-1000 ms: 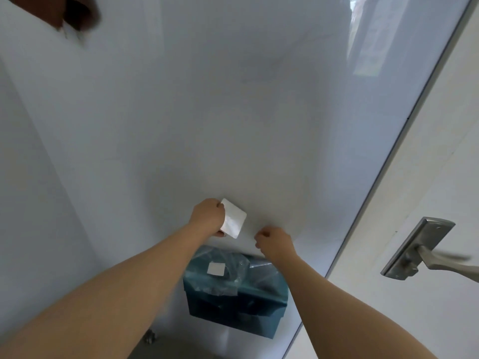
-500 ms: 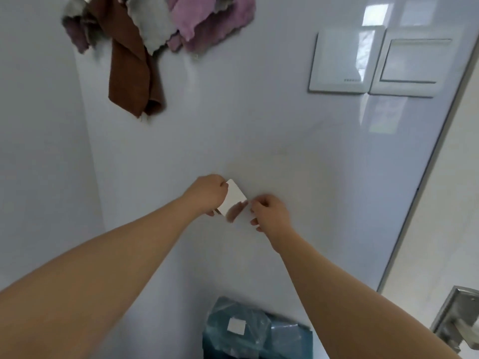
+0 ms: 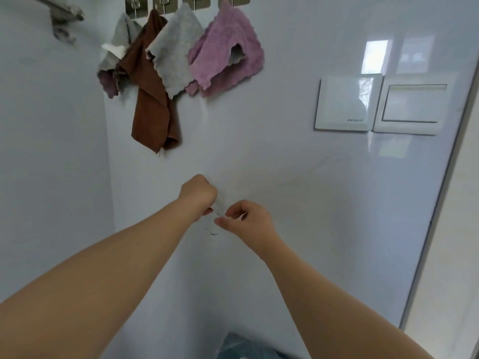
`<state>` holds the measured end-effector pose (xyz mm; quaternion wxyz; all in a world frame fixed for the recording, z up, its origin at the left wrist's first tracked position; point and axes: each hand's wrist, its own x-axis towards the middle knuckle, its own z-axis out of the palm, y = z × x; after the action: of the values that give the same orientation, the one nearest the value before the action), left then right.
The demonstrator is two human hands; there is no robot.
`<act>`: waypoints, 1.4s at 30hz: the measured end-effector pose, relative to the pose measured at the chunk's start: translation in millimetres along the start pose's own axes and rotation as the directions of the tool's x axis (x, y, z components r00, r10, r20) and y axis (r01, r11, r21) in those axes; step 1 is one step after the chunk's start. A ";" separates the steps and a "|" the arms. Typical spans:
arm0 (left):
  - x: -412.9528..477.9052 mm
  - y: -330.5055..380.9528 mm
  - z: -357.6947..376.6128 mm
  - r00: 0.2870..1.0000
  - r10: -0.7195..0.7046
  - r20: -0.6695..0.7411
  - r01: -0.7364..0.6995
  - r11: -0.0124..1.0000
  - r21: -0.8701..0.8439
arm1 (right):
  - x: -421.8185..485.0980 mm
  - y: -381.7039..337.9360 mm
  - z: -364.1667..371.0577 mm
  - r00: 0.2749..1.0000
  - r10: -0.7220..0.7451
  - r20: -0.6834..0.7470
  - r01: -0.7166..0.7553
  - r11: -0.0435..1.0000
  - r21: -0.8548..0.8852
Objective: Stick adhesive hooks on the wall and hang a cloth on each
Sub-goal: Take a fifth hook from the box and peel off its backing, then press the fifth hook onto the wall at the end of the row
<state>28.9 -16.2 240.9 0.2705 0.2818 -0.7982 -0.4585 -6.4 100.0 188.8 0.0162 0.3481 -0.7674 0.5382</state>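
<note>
My left hand (image 3: 199, 195) and my right hand (image 3: 246, 218) are close together in front of the white wall (image 3: 285, 182), both pinching a clear adhesive hook (image 3: 216, 220). Its thin metal wire hook hangs below my fingers. The clear pad is hard to make out against the wall. High on the wall, several stuck hooks (image 3: 162, 2) each carry a cloth: a grey cloth (image 3: 118, 47), a brown cloth (image 3: 153, 99), a second grey cloth (image 3: 176, 53) and a pink cloth (image 3: 228, 53).
Two white wall switches (image 3: 347, 102) sit to the right. A metal rail bracket (image 3: 62, 19) is at the top left. A teal bin with a plastic bag (image 3: 243, 345) stands below. A door frame edge (image 3: 445, 177) runs down the right side.
The view tilted up, bringing the hung cloths and hooks fully into sight. The white backing square seen in my left hand earlier is gone; both hands now pinch the clear hook.
</note>
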 end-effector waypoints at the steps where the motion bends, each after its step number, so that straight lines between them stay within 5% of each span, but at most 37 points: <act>1: 0.7 0.4 0.4 1.000 -0.002 0.000 0.002 1.000 -0.004 | 1.4 0.7 0.8 1.000 -0.008 0.004 0.008 1.000 -0.023; 8: 8.7 3.3 4.5 0.998 -0.060 0.029 0.062 0.993 -0.097 | 10.0 11.2 -1.2 0.994 -0.070 -0.086 0.058 0.989 -0.136; 24: 12.2 4.6 -5.2 0.994 -0.087 0.067 0.103 0.945 -0.310 | 14.8 5.1 -10.9 0.970 -0.040 -0.241 0.031 0.999 -0.042; 42: 6.8 48.0 -7.9 0.977 0.191 0.096 -0.133 0.894 -0.427 | 30.9 -34.2 -55.2 0.931 0.061 -0.359 0.051 0.954 0.295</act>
<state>19.9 -5.3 287.9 0.3071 0.1181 -0.7186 -0.6127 -30.2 124.1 252.2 0.1041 0.2388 -0.6616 0.7032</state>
